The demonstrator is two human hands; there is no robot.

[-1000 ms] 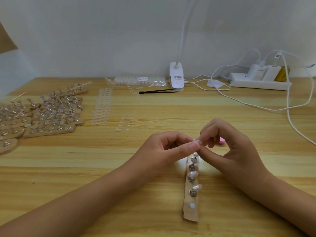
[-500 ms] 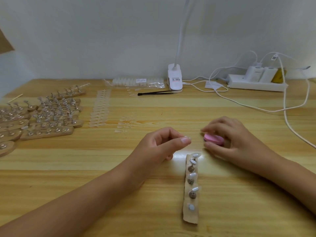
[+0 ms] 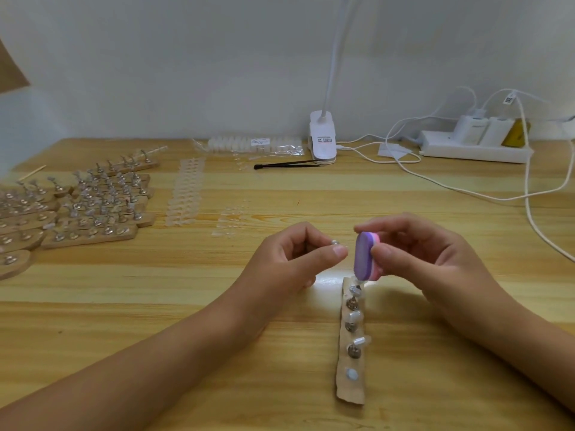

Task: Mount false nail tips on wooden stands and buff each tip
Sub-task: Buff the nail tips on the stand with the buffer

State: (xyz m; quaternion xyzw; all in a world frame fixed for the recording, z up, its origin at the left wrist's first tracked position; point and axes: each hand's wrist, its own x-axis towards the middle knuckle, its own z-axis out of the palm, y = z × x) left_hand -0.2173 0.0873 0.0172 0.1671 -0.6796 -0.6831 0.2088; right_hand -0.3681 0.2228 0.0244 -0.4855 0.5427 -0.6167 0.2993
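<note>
False nail tip of clear plastic (image 3: 336,243), seated on a small silver peg, sits pinched between the thumb and forefinger of the left hand (image 3: 295,259). It is held up off the pale wooden table (image 3: 155,306), just beyond the far end of the long wooden stand strip (image 3: 350,390).

What has changed is on the other side. 1 second ago both hands were bunched together over the strip's far end, working a tip there. 0.5 seconds ago the right hand (image 3: 429,262) had gone down onto the pink and purple oblong buffer block (image 3: 364,256) lying on the table. Now it has lifted the block and grips it by its edges between thumb and fingers. The block stands upright with its purple face turned toward me, just beside the left fingertips. From where I stand I cannot tell whether block and tip are touching yet.

To me that reads as mounting finished for this tip and buffing about to begin.

On the strip at least 3 more clear tips sit on their pegs, and 1 bare white disc shows near its close end. Its far end is hidden behind the block. Many more peg-studded wooden stands (image 3: 93,213) lie well apart to the left.
</note>
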